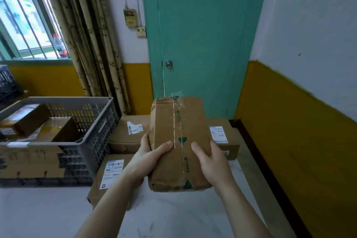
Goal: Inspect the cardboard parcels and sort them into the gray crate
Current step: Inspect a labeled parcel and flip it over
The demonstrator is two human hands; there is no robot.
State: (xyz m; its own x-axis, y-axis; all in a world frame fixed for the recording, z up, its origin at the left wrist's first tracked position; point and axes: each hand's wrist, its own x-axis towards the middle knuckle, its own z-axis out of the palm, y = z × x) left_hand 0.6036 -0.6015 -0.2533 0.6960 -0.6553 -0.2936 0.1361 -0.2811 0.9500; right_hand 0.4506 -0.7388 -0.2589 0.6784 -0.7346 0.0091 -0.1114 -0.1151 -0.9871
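A taped brown cardboard parcel is lifted in front of me, its long side pointing away. My left hand grips its left edge with the thumb across the top. My right hand grips the right edge the same way. The gray crate stands to the left on a stack of flattened cardboard and holds a few brown parcels. Three more labelled parcels lie on the white table below my hands: one at the back left, one at the back right and one nearer me.
A white table spreads under everything. A green door stands straight ahead. The yellow and white wall runs close along the right. A dark crate sits far left under the window, where a plastic bottle stands.
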